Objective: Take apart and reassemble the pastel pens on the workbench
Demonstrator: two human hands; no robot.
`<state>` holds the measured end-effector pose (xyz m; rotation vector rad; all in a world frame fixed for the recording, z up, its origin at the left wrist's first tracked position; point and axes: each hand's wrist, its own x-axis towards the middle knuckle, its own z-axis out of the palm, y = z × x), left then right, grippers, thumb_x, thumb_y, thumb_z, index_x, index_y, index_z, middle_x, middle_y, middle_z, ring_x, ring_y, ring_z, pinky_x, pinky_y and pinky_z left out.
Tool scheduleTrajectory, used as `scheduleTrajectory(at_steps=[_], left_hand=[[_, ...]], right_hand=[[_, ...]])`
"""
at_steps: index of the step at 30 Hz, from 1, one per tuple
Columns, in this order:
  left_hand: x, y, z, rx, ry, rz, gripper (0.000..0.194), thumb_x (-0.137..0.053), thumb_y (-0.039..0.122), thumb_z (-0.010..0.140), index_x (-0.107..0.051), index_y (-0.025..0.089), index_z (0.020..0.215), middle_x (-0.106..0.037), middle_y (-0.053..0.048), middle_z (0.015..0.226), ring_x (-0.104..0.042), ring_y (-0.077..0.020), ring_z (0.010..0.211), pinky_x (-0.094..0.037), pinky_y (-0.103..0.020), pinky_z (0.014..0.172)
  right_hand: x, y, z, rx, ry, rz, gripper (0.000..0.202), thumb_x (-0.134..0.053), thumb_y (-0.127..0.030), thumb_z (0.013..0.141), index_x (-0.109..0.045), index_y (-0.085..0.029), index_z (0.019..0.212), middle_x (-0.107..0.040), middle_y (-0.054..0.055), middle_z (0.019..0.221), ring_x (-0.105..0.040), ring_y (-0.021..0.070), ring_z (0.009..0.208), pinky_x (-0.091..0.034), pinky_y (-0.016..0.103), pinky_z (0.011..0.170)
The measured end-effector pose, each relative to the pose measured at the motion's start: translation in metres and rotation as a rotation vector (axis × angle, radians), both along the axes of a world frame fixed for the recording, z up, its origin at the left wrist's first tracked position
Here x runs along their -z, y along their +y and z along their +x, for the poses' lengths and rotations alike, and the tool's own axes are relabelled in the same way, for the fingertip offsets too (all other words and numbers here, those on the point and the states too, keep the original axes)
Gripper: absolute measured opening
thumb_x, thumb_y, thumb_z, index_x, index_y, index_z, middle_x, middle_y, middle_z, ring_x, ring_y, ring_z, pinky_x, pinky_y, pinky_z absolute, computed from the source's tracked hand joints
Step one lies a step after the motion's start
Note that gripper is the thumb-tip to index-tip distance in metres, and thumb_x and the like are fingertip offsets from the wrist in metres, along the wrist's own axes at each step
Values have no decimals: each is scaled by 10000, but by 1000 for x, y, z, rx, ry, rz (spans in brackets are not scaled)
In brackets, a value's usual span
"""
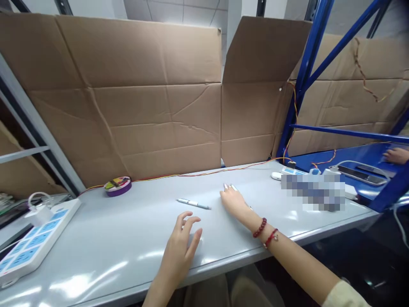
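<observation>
My left hand [179, 246] is raised above the front of the grey table [121, 238], fingers apart and slightly curled, holding nothing. Beyond its fingertips a white and grey-blue pen [193, 204] lies flat on the tabletop. To the right of that pen, my right hand [234, 202] is down at the table with its fingers bent. It is closed around a slim pale pen [234, 187]; most of this one is hidden under the hand, and just its ends peek out. Red bracelets circle the right wrist.
A purple roll of tape [118, 187] lies at the back left. White power strips stand left [38, 241] and back right [292, 171]. A blurred-out item [315, 192] lies to the right. Cardboard [153, 98] walls the back; a blue frame [303, 76] rises right. Another person's hand [396, 155] shows far right.
</observation>
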<state>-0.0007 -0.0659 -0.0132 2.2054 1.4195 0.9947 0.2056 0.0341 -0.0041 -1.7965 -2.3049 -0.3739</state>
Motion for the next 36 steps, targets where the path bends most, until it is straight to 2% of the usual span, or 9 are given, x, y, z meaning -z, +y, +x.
scheduleTrajectory(at_steps=[3, 7, 13, 17, 21, 25, 29, 33, 36], left_hand=[[2, 3, 0, 18, 31, 29, 265, -331, 351, 937, -529, 250, 1080, -430, -93, 1227, -517, -231, 1062, -486, -390, 848], [9, 8, -2, -41, 80, 143, 233, -398, 321, 914, -548, 248, 1076, -478, -90, 1177, -451, -263, 1122, -427, -470, 915], [23, 15, -4, -206, 177, 237, 267, -451, 313, 876, -568, 237, 1103, -430, -123, 1240, -373, -325, 1194, -377, -557, 921], [31, 17, -4, -253, 261, 221, 372, -436, 321, 881, -492, 250, 1242, -354, -140, 1337, -288, -354, 1273, -342, -576, 941], [32, 16, -2, -218, 290, 245, 449, -408, 273, 896, -389, 259, 1344, -317, -147, 1387, -269, -339, 1296, -334, -550, 960], [24, 13, -1, -93, 352, 149, 310, -452, 243, 892, -540, 319, 1180, -451, -74, 1318, -307, -313, 1285, -296, -560, 980], [12, 11, 1, 12, 317, 34, 138, -465, 229, 892, -598, 251, 922, -633, -14, 989, -566, -223, 981, -363, -483, 944], [5, 10, 3, 10, 282, 48, 127, -462, 223, 890, -579, 229, 841, -639, -5, 875, -593, -201, 825, -460, -341, 753], [5, 7, 4, 12, 244, 150, 169, -418, 227, 911, -581, 223, 865, -631, -15, 882, -591, -190, 805, -461, -309, 709]], right_hand=[[-5, 3, -12, 20, -23, -42, 122, -546, -200, 881, -622, -109, 856, -653, 64, 886, -617, 176, 866, -481, 350, 793], [-11, -4, -39, -40, -16, 0, 120, -490, -152, 894, -605, -124, 916, -654, 122, 896, -609, 215, 889, -487, 280, 681], [11, -17, -78, -162, -32, 48, 155, -479, -80, 866, -554, -135, 990, -632, 111, 909, -594, 226, 838, -493, 282, 563], [22, -37, -69, -318, -74, 83, 149, -464, -79, 872, -557, -147, 966, -615, 89, 900, -584, 215, 793, -492, 299, 573], [19, -65, -41, -483, -114, 102, 150, -437, -76, 882, -559, -153, 923, -600, 64, 835, -560, 188, 715, -462, 295, 575], [18, -81, -17, -633, -100, 95, 120, -458, -88, 883, -543, -168, 909, -593, 30, 828, -536, 158, 700, -438, 278, 610], [24, -83, -1, -646, 247, 128, 104, -463, -146, 899, -549, -193, 865, -619, 29, 839, -553, 169, 775, -431, 299, 673], [27, -86, 16, -424, 807, 149, 110, -462, -255, 906, -550, -193, 884, -617, 35, 814, -575, 169, 756, -459, 301, 692], [26, -89, 28, -277, 1213, 0, 143, -490, -322, 883, -545, -190, 891, -604, 18, 755, -592, 153, 702, -476, 266, 648]])
